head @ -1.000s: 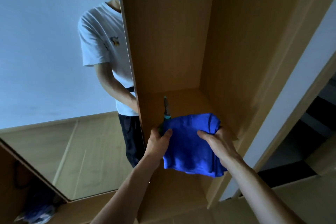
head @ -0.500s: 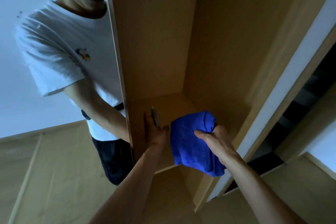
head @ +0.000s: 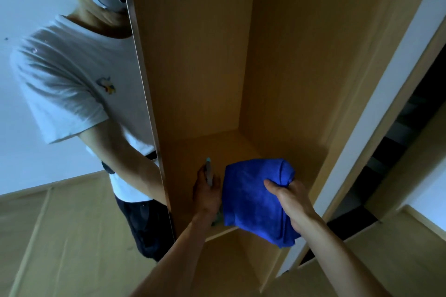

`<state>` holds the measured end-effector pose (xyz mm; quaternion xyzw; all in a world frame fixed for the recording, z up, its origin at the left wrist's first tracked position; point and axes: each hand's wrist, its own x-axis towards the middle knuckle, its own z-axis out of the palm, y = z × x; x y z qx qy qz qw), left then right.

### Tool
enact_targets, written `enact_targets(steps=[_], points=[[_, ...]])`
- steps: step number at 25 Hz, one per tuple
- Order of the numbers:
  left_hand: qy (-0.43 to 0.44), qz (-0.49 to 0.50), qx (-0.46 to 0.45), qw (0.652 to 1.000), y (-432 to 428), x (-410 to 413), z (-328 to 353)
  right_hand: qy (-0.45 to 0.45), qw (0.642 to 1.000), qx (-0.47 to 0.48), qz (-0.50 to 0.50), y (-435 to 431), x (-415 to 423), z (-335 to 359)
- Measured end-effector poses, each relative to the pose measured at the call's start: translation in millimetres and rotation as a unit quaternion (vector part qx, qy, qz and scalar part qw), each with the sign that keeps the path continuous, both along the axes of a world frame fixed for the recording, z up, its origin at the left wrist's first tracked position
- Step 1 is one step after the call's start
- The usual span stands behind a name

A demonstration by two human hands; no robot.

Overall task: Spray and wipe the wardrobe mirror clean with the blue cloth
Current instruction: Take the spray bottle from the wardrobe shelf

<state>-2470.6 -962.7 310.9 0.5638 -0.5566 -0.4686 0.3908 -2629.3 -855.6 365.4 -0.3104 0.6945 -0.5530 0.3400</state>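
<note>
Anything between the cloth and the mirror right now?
Only the left hand, holding the sprayer, sits between the cloth in the right hand and the mirror on the left. Nothing else visible blocks the way.

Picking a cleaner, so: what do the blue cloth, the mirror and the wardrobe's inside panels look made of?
The blue cloth: soft, fuzzy matte pile that folds limply, likely microfibre. The mirror: glossy glass, by its sharp reflection. The inside panels: smooth matte wood-look board, faint grain, perhaps laminate.

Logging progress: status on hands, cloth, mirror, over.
Left hand grips sprayer. Right hand holds cloth. Cloth off mirror, over shelf. Mirror unobstructed.
</note>
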Motion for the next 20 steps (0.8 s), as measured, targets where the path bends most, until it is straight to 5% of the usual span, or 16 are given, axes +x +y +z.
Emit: enact_targets(steps=[11,20], points=[[0.071,-0.078,-0.067,0.992,53.5,-3.0,59.5,-0.019,0.994,-0.096,0.048,8.9,-7.9,23.8],[0.162,-0.040,-0.155,0.974,127.9,8.1,100.9,-0.107,0.960,-0.126,0.224,53.2,7.5,48.4]])
